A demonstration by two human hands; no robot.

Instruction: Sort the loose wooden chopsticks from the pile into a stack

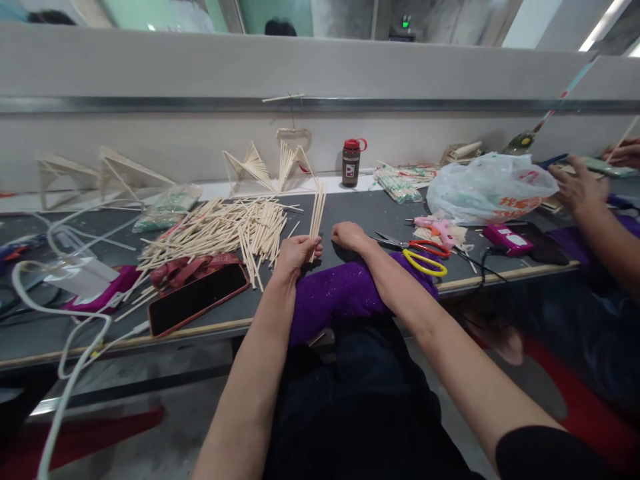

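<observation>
My left hand point(299, 255) is closed round the lower ends of several thin wooden sticks point(318, 212), which stand nearly upright above the table. To its right my right hand point(349, 237) rests on the dark table, its fingers curled in; whether anything is inside them is hidden. A purple cloth point(333, 297) lies at the table's front edge, under my right forearm. Left of my hands spreads a big loose pile of sticks point(215, 230). Scissors point(425, 253) with red and yellow handles are just right of my right forearm.
A phone point(199, 300) lies front left beside white cables point(55, 407). Stick models point(255, 167) and a bottle point(351, 167) stand along the wall. Rightward are a pink glue gun point(440, 230), a plastic bag point(493, 187) and another person's hands point(583, 183).
</observation>
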